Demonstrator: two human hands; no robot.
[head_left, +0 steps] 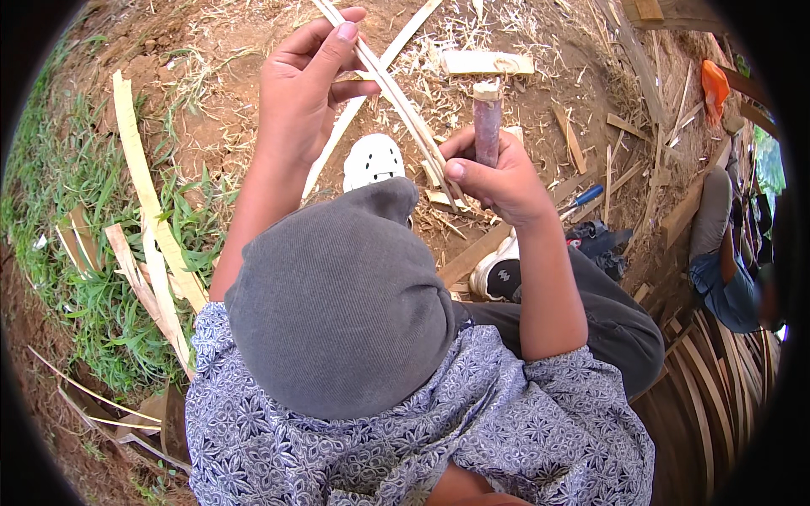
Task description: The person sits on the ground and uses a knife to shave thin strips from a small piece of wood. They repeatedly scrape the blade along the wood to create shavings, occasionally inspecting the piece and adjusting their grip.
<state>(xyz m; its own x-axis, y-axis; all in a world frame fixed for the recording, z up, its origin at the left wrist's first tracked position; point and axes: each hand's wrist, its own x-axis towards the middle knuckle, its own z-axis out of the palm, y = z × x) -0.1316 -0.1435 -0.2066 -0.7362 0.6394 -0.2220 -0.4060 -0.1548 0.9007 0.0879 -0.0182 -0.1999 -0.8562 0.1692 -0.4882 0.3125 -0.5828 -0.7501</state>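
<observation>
Thin pale wooden strips [395, 93] run slantwise between my two hands, from upper left down toward the right. My left hand [310, 80] pinches their upper part between thumb and fingers. My right hand [499, 175] is closed round a worn, reddish-brown round tool handle [487, 126] that stands upright with a pale, frayed top. The right thumb lies against the lower end of the strips. Whatever blade or tip the tool has is hidden by the hand.
A white shoe [374, 158] rests below the strips. Long wood slats [143, 169] lie on grass at left. Shavings and a flat wood piece [488, 62] lie ahead. To the right are a blue-handled tool [587, 195], dark cloth [601, 240], an orange cloth [715, 91] and another person [724, 287].
</observation>
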